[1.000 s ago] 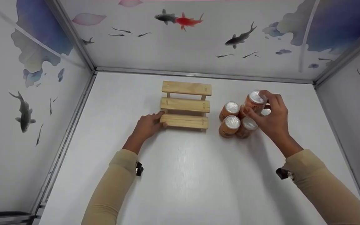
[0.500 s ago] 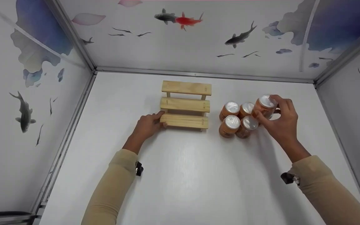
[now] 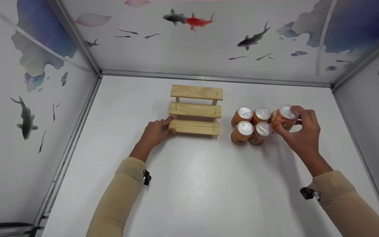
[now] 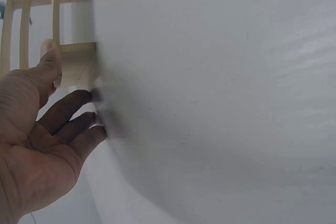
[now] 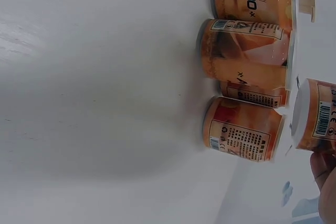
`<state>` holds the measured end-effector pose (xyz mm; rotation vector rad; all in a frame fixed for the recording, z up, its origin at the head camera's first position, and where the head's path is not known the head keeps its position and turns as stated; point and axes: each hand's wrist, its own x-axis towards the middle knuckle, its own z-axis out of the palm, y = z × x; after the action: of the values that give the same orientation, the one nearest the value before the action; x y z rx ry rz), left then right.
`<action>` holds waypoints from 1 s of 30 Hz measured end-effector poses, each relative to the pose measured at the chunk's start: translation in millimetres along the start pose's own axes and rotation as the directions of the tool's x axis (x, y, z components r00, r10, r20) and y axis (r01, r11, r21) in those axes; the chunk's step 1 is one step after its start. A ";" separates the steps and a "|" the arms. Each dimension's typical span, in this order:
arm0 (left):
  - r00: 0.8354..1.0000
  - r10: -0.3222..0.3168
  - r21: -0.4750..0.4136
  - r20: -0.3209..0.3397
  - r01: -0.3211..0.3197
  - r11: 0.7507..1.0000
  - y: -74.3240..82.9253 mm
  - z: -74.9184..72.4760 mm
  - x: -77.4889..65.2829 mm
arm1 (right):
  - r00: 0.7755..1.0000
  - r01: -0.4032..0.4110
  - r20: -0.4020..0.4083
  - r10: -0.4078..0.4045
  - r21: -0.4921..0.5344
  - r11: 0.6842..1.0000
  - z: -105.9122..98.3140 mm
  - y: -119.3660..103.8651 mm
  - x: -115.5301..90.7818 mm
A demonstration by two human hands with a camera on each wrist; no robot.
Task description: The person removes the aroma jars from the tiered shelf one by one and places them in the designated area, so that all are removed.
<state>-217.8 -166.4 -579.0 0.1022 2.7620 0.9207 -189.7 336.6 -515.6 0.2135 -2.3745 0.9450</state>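
Observation:
My right hand [image 3: 303, 131] holds an orange can [image 3: 285, 118] with a silver lid, thumb on its near side and fingers behind. In the right wrist view this can [image 5: 318, 115] is raised above the level of the standing cans, close over the nearest one [image 5: 244, 129]. Several like cans [image 3: 241, 133] stand upright in a tight group to its left. My left hand [image 3: 156, 132] grips the left end of the lowest step of a three-step wooden rack [image 3: 194, 127]. In the left wrist view the thumb lies on the step [image 4: 79, 59], the other fingers loosely bent by the table.
The white tabletop [image 3: 196, 184] carries the rack and the cans. White panels [image 3: 206, 49] painted with fish close in the back and both sides, with metal rails [image 3: 206, 78] along the edges. Between rack and cans runs a narrow gap.
My right hand has carried the can rightward and toward me, away from above the middle of the can group, uncovering a back can's lid. The left hand and the rack have stayed put.

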 end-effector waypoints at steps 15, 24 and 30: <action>1.000 0.022 0.000 0.003 -0.022 1.000 0.4 -2.4 -1.5 | 1.000 0.015 -0.007 -0.015 -0.012 1.000 -5.7 11.0 -15.5; 1.000 0.006 -0.007 0.004 -0.006 1.000 1.2 -1.4 -0.9 | 0.999 -0.041 0.033 0.042 -0.028 0.999 -1.9 15.7 -26.3; 1.000 0.009 -0.030 0.006 -0.009 1.000 1.0 -1.2 -1.4 | 0.998 -0.042 0.046 0.042 -0.017 0.999 2.3 21.5 -34.0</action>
<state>-216.7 -166.4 -577.3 0.1125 2.7430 0.9624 -170.0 348.9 -548.6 0.1820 -2.4366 0.9501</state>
